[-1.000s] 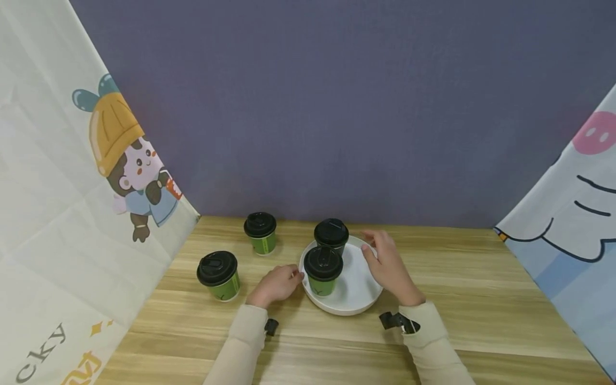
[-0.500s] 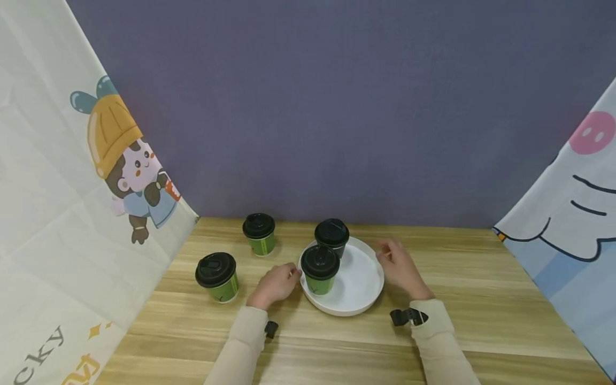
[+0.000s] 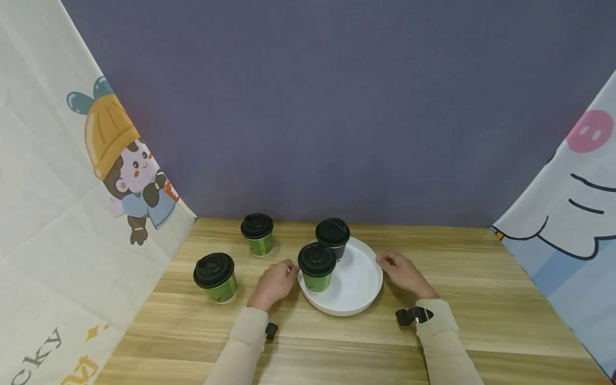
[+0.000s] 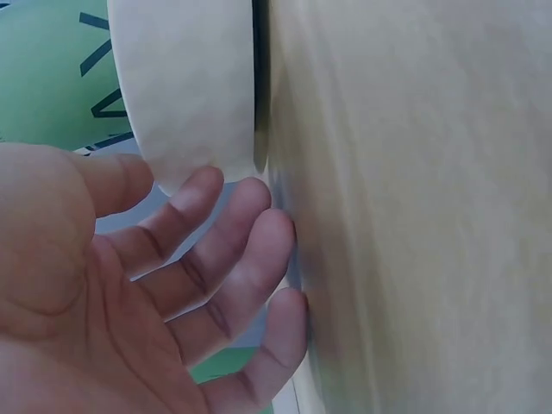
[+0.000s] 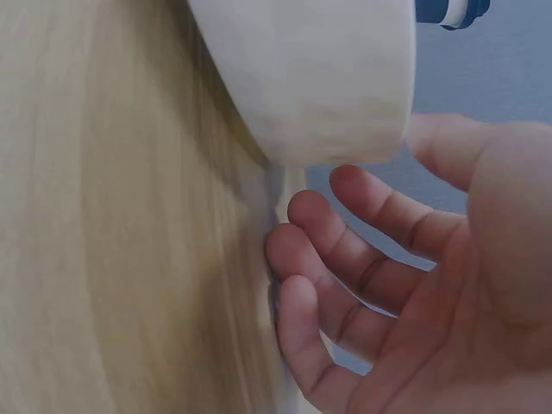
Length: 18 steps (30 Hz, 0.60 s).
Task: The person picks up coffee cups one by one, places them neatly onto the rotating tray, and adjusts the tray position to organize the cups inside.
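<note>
Near the worktop's left edge we see front and back green cups. Midway across, the left hand's fingers pinch the white tray beside a third green cup and dark cup; the right hand pinches opposite, presumably for balance.

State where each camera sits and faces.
Head: on the head, facing forward and down at the round white tray; left hand, right hand and beige fabric sleeves show.
Left wrist: on that wrist, facing the tray's side; left hand shows.
Right wrist: on that wrist, facing the tray's opposite side; right hand shows.
Both wrist views share the light wooden table.
</note>
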{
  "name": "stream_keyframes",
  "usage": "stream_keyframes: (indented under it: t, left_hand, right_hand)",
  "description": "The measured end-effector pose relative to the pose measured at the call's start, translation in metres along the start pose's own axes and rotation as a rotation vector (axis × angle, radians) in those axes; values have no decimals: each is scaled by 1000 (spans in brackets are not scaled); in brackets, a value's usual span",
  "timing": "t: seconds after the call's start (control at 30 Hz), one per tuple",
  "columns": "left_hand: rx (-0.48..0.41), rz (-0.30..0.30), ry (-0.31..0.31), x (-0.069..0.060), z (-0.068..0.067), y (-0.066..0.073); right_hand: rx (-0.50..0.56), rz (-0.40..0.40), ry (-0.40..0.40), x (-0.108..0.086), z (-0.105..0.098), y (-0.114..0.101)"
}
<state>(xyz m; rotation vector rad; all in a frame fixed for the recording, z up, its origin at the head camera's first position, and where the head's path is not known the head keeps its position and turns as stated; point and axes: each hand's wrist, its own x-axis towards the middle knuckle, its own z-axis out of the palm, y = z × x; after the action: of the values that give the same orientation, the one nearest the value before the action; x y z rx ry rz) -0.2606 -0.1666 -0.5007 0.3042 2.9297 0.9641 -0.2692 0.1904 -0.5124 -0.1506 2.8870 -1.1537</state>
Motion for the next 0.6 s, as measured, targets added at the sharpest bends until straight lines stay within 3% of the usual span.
stream_keyframes:
  t: [0.33, 0.6]
  left_hand:
    - [-22, 3, 33, 0, -2, 0]
    - [-53, 44, 135, -4, -26, 5]
  right_hand:
    - [32, 1, -11, 3, 4, 6]
    - [76, 20, -30, 1, 4, 4]
